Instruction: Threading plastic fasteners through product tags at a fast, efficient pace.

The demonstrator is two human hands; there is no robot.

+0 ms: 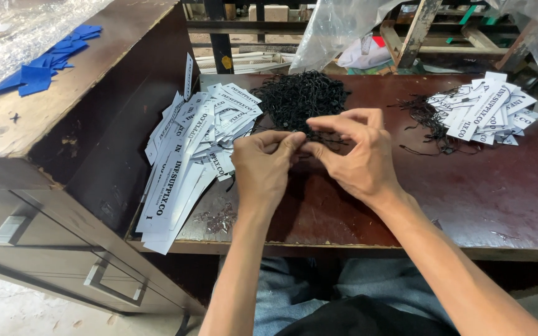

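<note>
Black string (309, 144), a thin loop of cord, is pinched between the fingertips of both hands over the middle of the dark reddish, scuffed worktop (505, 199), just near of the tangled black cord heap (300, 96) it seems drawn from. Going left to right: blue flat pieces (48, 59) lie on a worn wooden cabinet, long white paper tags (188, 146) fan loosely within easy reach of the left hand (263, 168), whose thumb and forefinger are closed on the string. The right hand (359, 155) clamps the same string from the other side, and a second pile of white tags (484, 109) with cords attached sits far right.
</note>
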